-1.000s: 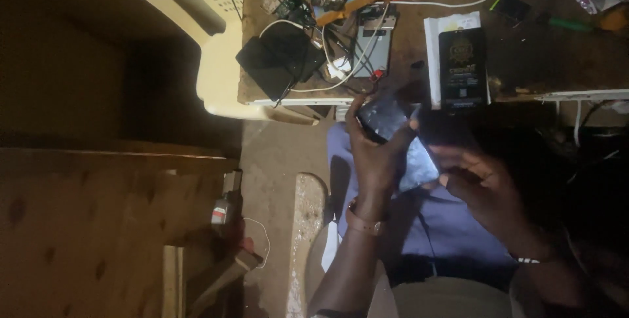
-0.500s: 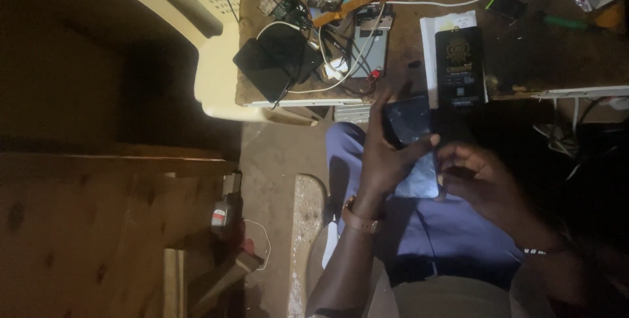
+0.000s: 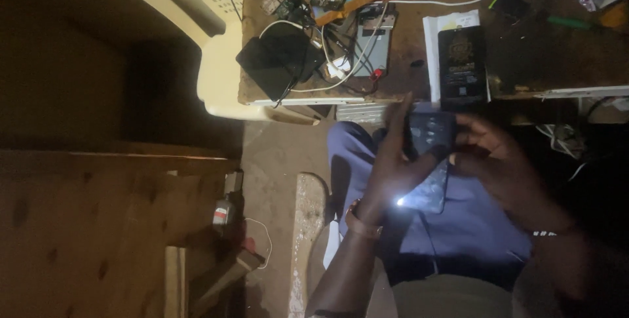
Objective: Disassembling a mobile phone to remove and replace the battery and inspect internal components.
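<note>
My left hand [image 3: 392, 160] grips a small dark phone-like device [image 3: 430, 133] from its left side, fingers stretched up along it. My right hand [image 3: 493, 154] touches the device from the right, fingers curled at its edge. Both hover over my lap in blue trousers [image 3: 452, 226]. A flat reflective panel [image 3: 427, 193] lies on my lap just under the hands, with a bright spot of light at its lower left corner. A bracelet sits on my left wrist [image 3: 359, 219].
A cluttered wooden workbench [image 3: 524, 49] holds a dark box on white paper [image 3: 462, 65], a black tablet [image 3: 278, 59], cables, a metal unit [image 3: 372, 46] and tools. A cream plastic chair [image 3: 209, 36] stands at left. A wooden plank [image 3: 98, 226] and bare floor lie below.
Both hands carried the dark device to the right and slightly down, closer to the bench edge. The right hand rose to meet it. The lit panel on my lap now shows.
</note>
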